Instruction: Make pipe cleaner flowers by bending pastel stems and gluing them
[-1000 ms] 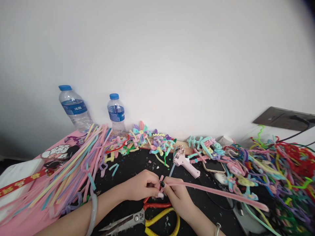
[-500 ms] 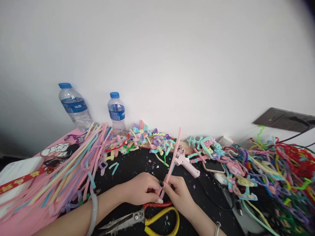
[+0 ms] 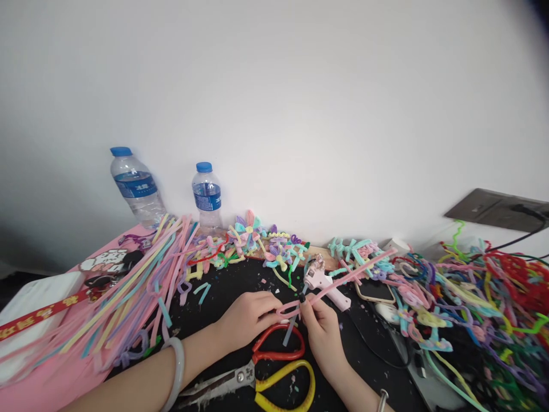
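A pink pipe cleaner (image 3: 352, 273) stretches between my hands, bent into a small loop at its left end. My left hand (image 3: 251, 320) pinches the looped end. Near the crossing of the strands, my right hand (image 3: 319, 332) grips the pipe cleaner between thumb and finger; its long free end points up and to the right. Scissors with red and yellow handles (image 3: 285, 384) lie open just below my hands. Behind my right hand is a pink glue gun (image 3: 319, 279), with a translucent stick (image 3: 291, 327) showing between my hands.
Long pastel pipe cleaners (image 3: 128, 286) lie at left, before two water bottles (image 3: 136, 189). Finished flower shapes (image 3: 249, 230) line the wall. At right are a phone (image 3: 375, 291), a cable and a colourful tangled heap (image 3: 493, 309).
The pink pipe cleaner has swung from nearly upright to slanting right, and a loop now shows. My hands have moved slightly up and apart, uncovering the red handle.
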Demonstrator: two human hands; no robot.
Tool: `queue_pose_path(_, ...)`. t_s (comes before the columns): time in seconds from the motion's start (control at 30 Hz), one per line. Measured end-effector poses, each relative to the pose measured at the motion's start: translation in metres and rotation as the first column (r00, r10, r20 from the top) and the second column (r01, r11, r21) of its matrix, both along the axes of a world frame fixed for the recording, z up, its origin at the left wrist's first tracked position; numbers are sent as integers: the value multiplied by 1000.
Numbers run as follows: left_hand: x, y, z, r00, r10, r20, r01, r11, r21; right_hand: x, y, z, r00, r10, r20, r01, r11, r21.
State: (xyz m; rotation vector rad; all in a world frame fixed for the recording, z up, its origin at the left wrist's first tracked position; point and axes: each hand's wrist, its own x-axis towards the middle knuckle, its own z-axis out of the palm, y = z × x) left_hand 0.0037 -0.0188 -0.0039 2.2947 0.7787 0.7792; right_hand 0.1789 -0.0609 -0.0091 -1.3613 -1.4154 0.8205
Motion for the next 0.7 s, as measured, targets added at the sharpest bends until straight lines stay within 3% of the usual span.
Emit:
queue_pose_path(0.17, -2, 2, -5, 997, -3, -83, 17, 986, 167, 1, -1, -2, 1000, -2, -21, 2, 1000, -16)
queue_pose_path(0.33, -1, 2, -3, 983, 8, -185, 38, 968, 248, 1, -2, -3, 1000, 1, -17, -1, 1000, -18)
queue_pose_path(0.7, -2, 3, -8, 977, 1, -212, 58, 961, 272, 1, 0, -5, 998, -1, -58, -3, 998, -69)
